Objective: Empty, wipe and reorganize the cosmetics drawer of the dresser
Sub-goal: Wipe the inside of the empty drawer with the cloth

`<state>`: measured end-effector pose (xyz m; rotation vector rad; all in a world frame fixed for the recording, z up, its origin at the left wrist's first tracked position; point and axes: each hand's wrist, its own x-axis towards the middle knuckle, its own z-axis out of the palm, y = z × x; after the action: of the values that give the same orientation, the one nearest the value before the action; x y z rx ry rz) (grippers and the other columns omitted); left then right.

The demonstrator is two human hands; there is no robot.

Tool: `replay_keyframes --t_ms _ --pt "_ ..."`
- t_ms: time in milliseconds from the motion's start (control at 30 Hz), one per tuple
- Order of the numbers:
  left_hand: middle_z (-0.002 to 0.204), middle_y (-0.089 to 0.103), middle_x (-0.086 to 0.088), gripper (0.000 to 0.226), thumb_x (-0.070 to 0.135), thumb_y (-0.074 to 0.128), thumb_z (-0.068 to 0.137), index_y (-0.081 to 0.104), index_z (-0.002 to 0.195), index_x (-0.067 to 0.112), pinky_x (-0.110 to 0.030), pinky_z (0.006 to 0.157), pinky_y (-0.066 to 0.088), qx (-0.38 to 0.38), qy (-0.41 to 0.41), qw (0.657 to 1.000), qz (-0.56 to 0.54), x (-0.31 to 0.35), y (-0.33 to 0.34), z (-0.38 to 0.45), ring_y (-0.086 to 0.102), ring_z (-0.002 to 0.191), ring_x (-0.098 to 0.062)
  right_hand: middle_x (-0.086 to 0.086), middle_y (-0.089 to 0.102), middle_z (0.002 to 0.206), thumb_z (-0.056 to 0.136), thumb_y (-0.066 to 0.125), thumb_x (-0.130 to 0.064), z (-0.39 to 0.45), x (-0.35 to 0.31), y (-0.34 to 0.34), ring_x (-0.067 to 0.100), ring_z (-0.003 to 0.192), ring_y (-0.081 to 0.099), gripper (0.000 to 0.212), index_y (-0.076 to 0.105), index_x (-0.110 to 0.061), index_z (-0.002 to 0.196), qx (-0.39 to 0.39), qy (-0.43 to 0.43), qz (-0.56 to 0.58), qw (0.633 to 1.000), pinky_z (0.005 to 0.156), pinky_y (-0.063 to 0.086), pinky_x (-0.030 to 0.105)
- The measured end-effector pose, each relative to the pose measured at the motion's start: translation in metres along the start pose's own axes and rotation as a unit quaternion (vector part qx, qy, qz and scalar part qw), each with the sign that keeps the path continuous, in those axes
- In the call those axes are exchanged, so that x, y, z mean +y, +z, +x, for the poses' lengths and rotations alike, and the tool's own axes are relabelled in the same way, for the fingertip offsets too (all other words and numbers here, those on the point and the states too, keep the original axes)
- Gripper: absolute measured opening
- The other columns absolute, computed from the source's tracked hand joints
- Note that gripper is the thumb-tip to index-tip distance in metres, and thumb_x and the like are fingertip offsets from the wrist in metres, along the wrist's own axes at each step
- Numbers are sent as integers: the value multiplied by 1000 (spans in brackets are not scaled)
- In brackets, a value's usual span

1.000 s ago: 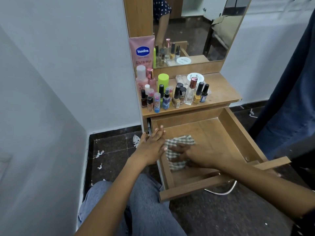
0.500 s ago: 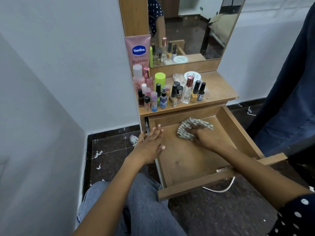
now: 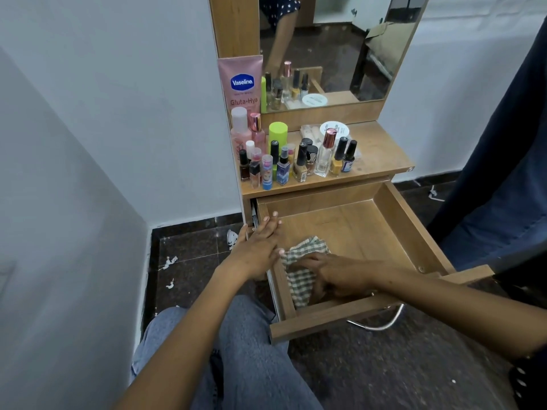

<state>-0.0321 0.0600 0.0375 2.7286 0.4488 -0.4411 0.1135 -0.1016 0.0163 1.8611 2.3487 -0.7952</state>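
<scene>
Drawer [image 3: 411, 232] emptied, bottles [image 3: 296, 161] up on dresser top [image 3: 381, 152]. I read wiping midway: right hand [image 3: 340, 276] presses checked cloth [image 3: 302, 279] at front-left corner, grip unclear; left hand [image 3: 260, 247] flat on side wall. Restocking left.

Dresser top [image 3: 376, 155]: wooden, bearing a cluster of cosmetics bottles [image 3: 296, 161], Vaseline tube [image 3: 241, 84] upright at rear left, round white jar [image 3: 334, 130] | drawer [image 3: 414, 232]: open, checked cloth [image 3: 302, 279] on its floor, near-left corner

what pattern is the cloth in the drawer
Green-and-white check, on the cloth; head view.
</scene>
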Motion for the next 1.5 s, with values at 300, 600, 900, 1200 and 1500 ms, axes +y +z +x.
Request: replay_keyframes --t_ms 300,600,900,1200,1500 --pt "154 -26 4 62 35 28 103 -7 151 19 -43 112 -15 -2 -5 1000 -1 1 0 1 -20 142 -10 -1 22 158 91 55 -17 -39 72 -5 24 139 32 15 66 -27 96 88 198 -1 976 110 35 39" --pt "153 -27 5 62 36 28 103 -8 151 20 -40 110 -17 9 -3 1000 -5 -1 2 3 -21 141 -9 12 60 106 90 46 -11 -54 95 4 26 88 54 20 47 -15 109 146 363 -59 918 73 43 35" --pt "155 -24 0 63 36 28 103 -8 151 18 -43 113 -13 0 -6 999 36 3 -4 2 -16 144 -14 2 57 94 82 52 5 -105 65 -10 16 73 55 32 57 -21 100 234 434 178 852 61 40 24" --pt "157 -16 -2 62 40 21 103 -10 150 16 -38 114 -11 117 44 985 118 67 -26 20 -14 144 -14 3 59 93 87 57 7 -154 41 -90 5 62 55 30 57 -15 107 480 427 246 726 45 39 7" --pt "158 -12 -2 60 42 18 103 -5 151 15 -37 116 -8 222 49 968 111 94 -42 38 -12 145 -14 22 59 109 96 31 -7 -64 72 -158 38 97 56 25 40 -9 120 449 491 -22 746 78 42 43"
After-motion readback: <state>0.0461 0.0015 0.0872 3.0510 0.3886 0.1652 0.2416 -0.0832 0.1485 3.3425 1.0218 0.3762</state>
